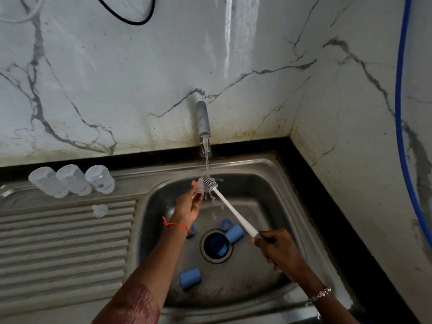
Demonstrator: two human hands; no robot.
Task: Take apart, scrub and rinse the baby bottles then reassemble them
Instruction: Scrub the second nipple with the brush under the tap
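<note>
My left hand pinches a clear silicone teat under the running tap. My right hand grips the handle of a white bottle brush, and its bristle head touches the teat in the water stream. Three clear bottle bodies stand upside down on the drainboard's back edge. Another clear teat lies on the ribbed drainboard. Blue caps and rings lie in the steel sink: one cap at the front, one by the drain, a ring behind it.
A blue part sits in the drain hole. The ribbed drainboard spreads to the left of the basin. Marble walls form a corner at the right, where a blue hose hangs. A black cable loops at the top.
</note>
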